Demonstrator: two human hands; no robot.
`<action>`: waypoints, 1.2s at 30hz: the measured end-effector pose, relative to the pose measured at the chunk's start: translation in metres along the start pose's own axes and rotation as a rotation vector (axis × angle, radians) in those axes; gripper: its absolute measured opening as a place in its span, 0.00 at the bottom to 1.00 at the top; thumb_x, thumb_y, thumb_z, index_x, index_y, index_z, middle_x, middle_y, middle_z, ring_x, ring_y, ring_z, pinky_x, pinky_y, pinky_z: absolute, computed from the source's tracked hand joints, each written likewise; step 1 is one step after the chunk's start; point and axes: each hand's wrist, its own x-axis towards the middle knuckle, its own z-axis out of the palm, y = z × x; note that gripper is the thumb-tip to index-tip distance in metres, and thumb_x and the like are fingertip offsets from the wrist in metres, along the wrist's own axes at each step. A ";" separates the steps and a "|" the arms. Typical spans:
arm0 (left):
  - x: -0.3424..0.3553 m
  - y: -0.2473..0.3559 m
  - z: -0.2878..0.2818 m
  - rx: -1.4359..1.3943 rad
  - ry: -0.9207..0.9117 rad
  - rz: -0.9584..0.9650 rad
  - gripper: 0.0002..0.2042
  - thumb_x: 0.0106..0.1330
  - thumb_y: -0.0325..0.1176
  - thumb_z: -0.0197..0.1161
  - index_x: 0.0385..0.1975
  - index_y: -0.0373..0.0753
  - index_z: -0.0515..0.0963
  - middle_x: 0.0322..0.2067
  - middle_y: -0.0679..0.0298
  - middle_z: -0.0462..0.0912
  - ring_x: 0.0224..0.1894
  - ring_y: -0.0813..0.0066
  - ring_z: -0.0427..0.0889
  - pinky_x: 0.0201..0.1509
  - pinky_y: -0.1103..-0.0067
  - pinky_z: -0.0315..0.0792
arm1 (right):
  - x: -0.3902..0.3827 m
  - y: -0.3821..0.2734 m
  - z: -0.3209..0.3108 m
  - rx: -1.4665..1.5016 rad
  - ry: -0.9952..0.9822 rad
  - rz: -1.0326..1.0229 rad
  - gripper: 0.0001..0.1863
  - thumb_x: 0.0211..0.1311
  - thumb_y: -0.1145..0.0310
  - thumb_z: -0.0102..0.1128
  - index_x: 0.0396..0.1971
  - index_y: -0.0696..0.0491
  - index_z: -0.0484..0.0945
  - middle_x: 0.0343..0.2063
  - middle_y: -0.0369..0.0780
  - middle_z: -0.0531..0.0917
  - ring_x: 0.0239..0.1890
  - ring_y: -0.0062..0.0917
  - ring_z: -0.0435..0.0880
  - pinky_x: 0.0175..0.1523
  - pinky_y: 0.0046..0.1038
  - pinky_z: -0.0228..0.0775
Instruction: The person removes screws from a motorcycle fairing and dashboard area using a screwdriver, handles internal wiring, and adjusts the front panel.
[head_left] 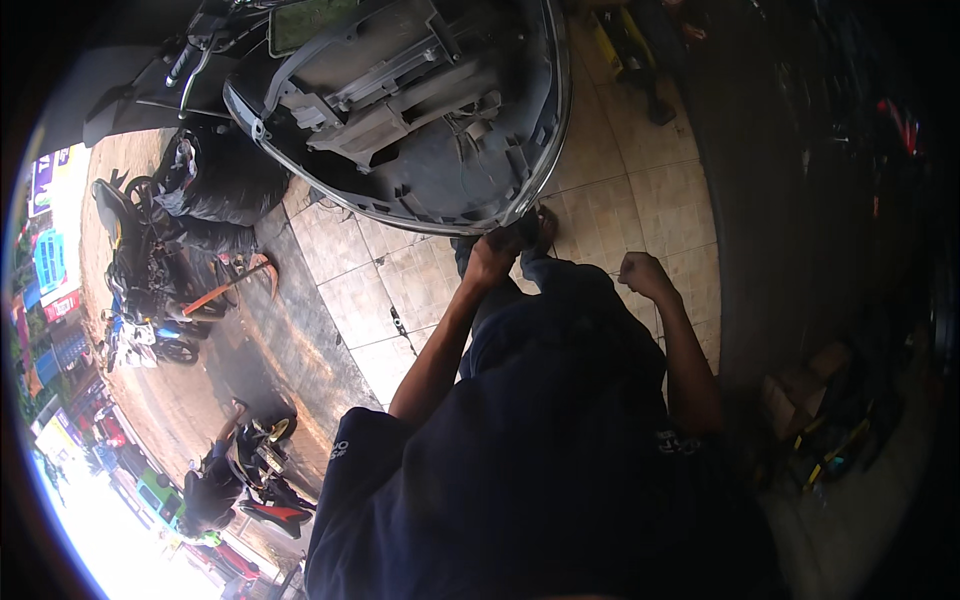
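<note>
In the head view, the landmark is a big rounded vehicle shell (440, 190), its narrow end toward the person. The left hand (490, 258) is at that narrow tip; its fingers are mostly hidden, so I cannot tell whether they grip the edge or only rest near it. The right hand (643, 273) is apart from the shell, to the right of its tip, fingers curled in like a loose fist. The shell has a shiny rim, a dark grey hollow inside, pale ribbed brackets and thin wires. Left of it sits a black plastic bag (235, 185); tiled floor (640, 190) shows below its right side.
</note>
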 end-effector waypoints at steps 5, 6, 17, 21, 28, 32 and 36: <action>-0.015 0.011 0.003 -0.023 0.014 -0.050 0.12 0.69 0.37 0.60 0.36 0.32 0.79 0.26 0.63 0.82 0.29 0.78 0.80 0.36 0.78 0.75 | 0.013 -0.064 -0.029 -0.154 0.132 -0.120 0.11 0.54 0.65 0.66 0.36 0.54 0.81 0.35 0.46 0.86 0.42 0.41 0.85 0.47 0.37 0.76; -0.015 0.019 0.003 -0.169 0.074 -0.066 0.12 0.70 0.37 0.60 0.39 0.32 0.79 0.27 0.63 0.82 0.30 0.77 0.81 0.36 0.78 0.75 | 0.012 -0.076 -0.036 -0.142 0.186 -0.112 0.13 0.55 0.64 0.66 0.38 0.54 0.81 0.35 0.47 0.86 0.43 0.41 0.85 0.48 0.37 0.75; 0.040 0.074 -0.007 -0.080 0.361 0.356 0.09 0.73 0.32 0.57 0.45 0.33 0.75 0.34 0.60 0.82 0.32 0.72 0.83 0.33 0.78 0.75 | 0.001 -0.076 -0.020 -0.075 0.094 -0.179 0.16 0.60 0.62 0.65 0.44 0.54 0.80 0.37 0.48 0.86 0.41 0.41 0.86 0.49 0.36 0.76; 0.056 0.053 -0.004 -0.597 0.422 0.175 0.04 0.72 0.28 0.54 0.35 0.37 0.74 0.28 0.65 0.77 0.25 0.77 0.76 0.26 0.80 0.70 | -0.002 -0.082 -0.009 0.015 0.020 -0.191 0.16 0.62 0.62 0.64 0.44 0.57 0.80 0.35 0.47 0.86 0.37 0.35 0.87 0.44 0.34 0.76; 0.051 0.070 -0.007 -1.356 0.381 -0.009 0.10 0.69 0.32 0.53 0.23 0.44 0.69 0.17 0.71 0.64 0.16 0.80 0.60 0.19 0.81 0.58 | 0.024 -0.120 -0.010 0.289 -0.027 -0.341 0.12 0.64 0.66 0.65 0.42 0.58 0.81 0.26 0.39 0.85 0.24 0.21 0.83 0.31 0.26 0.74; 0.055 0.067 -0.007 -1.468 0.391 -0.058 0.10 0.69 0.32 0.53 0.23 0.44 0.68 0.16 0.71 0.63 0.15 0.80 0.61 0.19 0.81 0.58 | 0.037 -0.186 -0.014 0.455 0.012 -0.482 0.12 0.65 0.66 0.64 0.43 0.58 0.83 0.26 0.37 0.84 0.23 0.17 0.80 0.29 0.24 0.72; 0.056 0.064 -0.004 -1.024 0.486 -0.056 0.08 0.69 0.32 0.52 0.26 0.41 0.70 0.19 0.67 0.68 0.19 0.78 0.67 0.23 0.79 0.62 | 0.044 -0.247 -0.011 0.465 0.039 -0.489 0.12 0.66 0.67 0.64 0.45 0.58 0.83 0.27 0.34 0.83 0.20 0.14 0.76 0.27 0.21 0.69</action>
